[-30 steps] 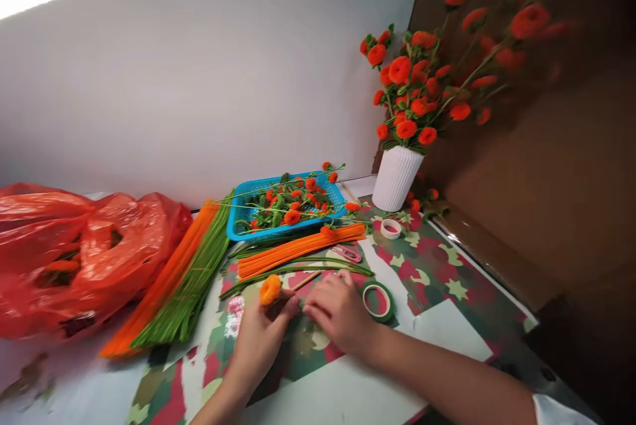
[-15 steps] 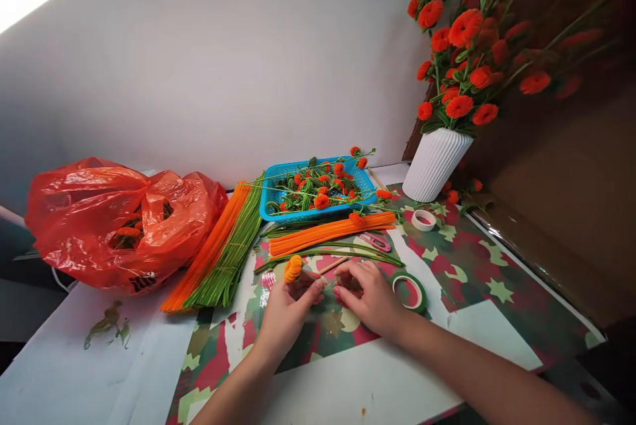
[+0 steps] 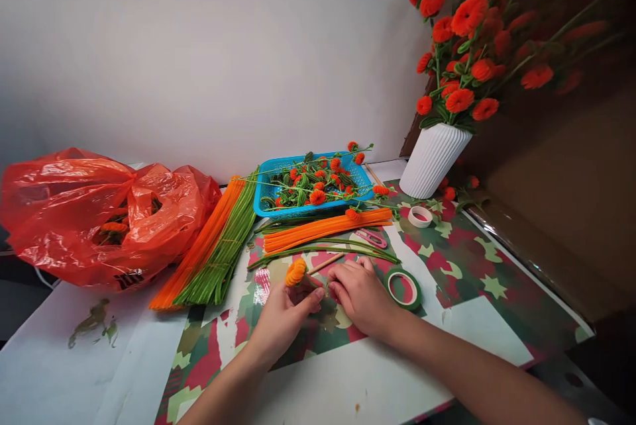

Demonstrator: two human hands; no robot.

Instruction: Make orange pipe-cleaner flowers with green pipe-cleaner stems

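Observation:
My left hand (image 3: 287, 314) is closed around the lower part of a yellow-orange pipe cleaner flower (image 3: 296, 272), whose ruffled head stands up above the thumb and fingers. Just to its right, my right hand (image 3: 365, 297) is pinched, its fingertips close to the left thumb tip. Whatever lies between those right fingertips is too small or hidden to name. A thin wooden stick (image 3: 325, 263) lies on the mat behind both hands. Beside the right wrist rests a roll of green tape (image 3: 415, 292).
Behind the hands lie orange pipe cleaners (image 3: 325, 230), green stems and a pink cutter (image 3: 370, 237). A blue basket (image 3: 263, 203) holds small flowers. A red plastic bag (image 3: 64, 213) and pipe cleaner bundles (image 3: 218, 253) stand left; a white vase (image 3: 433, 161) and white tape (image 3: 420, 216) right.
My right hand has turned, so more of its back shows and its fingers are drawn closer together. The left hand still holds the flower. The view has shifted slightly.

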